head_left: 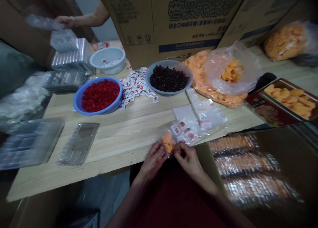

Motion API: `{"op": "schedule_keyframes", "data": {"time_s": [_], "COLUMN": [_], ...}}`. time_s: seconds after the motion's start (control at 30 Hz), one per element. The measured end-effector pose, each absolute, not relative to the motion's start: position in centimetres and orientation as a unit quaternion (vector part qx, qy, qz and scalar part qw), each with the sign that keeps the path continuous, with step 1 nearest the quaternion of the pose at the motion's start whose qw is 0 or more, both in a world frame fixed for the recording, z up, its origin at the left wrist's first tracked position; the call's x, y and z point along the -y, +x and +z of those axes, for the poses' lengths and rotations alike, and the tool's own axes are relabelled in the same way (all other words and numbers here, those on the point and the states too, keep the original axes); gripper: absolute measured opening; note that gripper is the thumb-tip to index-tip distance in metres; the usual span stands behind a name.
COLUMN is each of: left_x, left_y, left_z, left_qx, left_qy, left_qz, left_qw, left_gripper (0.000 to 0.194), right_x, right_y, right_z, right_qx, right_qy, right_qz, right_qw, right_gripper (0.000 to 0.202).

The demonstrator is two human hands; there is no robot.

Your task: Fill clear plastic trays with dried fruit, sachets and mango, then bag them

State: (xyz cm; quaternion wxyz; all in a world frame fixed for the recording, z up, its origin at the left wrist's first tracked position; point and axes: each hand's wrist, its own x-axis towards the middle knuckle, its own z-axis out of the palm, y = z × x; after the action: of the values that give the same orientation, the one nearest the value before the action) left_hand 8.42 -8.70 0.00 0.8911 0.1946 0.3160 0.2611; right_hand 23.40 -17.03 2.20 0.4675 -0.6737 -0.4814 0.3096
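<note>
Apparently midway, I'm watching left hand [154, 158] and right hand [190, 160], half-curled, pinching one bag [168, 142] low-centre, packets [245, 163] lining the lower-right box [211, 165], loose red pieces [100, 95] remaining mid-left.

On the near edge of the pale wooden table [119, 132], the left hand [154, 159] and the right hand [188, 158] hold together one small clear plastic bag [168, 142] with orange pieces [169, 148]. Farther back stand a round blue plastic bowl [99, 112] of red pieces [100, 95] and a round pale-blue bowl [169, 93] of dark pieces [169, 78]. Between these bowls lie many small white printed packets [134, 85].
</note>
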Motion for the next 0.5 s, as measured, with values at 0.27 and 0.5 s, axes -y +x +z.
{"op": "schedule_keyframes", "data": {"time_s": [0.27, 0.5], "left_x": [9.7, 9.9], "left_y": [10.3, 10.0], "left_z": [-0.9, 0.7], "left_qx": [-0.382, -0.426], "left_qy": [0.310, 0.273], "left_qz": [0.335, 0.334], "left_qw": [0.803, 0.796], "left_gripper": [0.026, 0.028], "right_x": [16.9, 18.5], "right_y": [21.0, 22.8], "right_z": [3.2, 4.8], "right_qx": [0.556, 0.638], "right_qy": [-0.605, -0.618], "right_qz": [0.327, 0.288], "right_qw": [0.467, 0.359], "right_gripper": [0.014, 0.064]}}
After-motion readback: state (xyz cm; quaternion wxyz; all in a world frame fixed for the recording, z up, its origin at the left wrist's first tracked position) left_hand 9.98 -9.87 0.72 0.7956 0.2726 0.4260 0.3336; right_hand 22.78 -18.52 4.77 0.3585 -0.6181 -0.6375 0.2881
